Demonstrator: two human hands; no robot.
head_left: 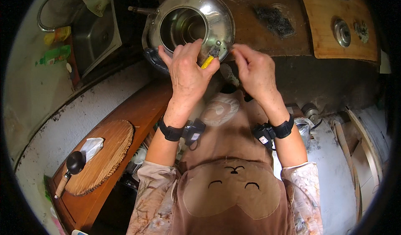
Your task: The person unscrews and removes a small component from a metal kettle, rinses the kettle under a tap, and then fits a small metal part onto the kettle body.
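A steel kettle (pixel 221 17) with an uncovered round opening sits on the dark worktop at top centre. My left hand (pixel 188 70) is at the kettle's near side, closed on a yellow-handled tool (pixel 207 62), probably pliers, whose metal head rests by a small fitting on the kettle's shoulder. My index and middle fingertips reach the rim of the opening. Just right of the tool, my right hand (pixel 255 72) has thumb and index finger pinched at the kettle's right edge; what they hold is too small to make out.
A sink (pixel 94 47) with bottles (pixel 58 56) is at left. A wooden board (pixel 317 38) with metal pieces and a dark scouring pad (pixel 275 19) are at right. Lower left, a round wooden board (pixel 112 159) and a black ladle (pixel 75 162) lie on a wooden shelf (pixel 83 210).
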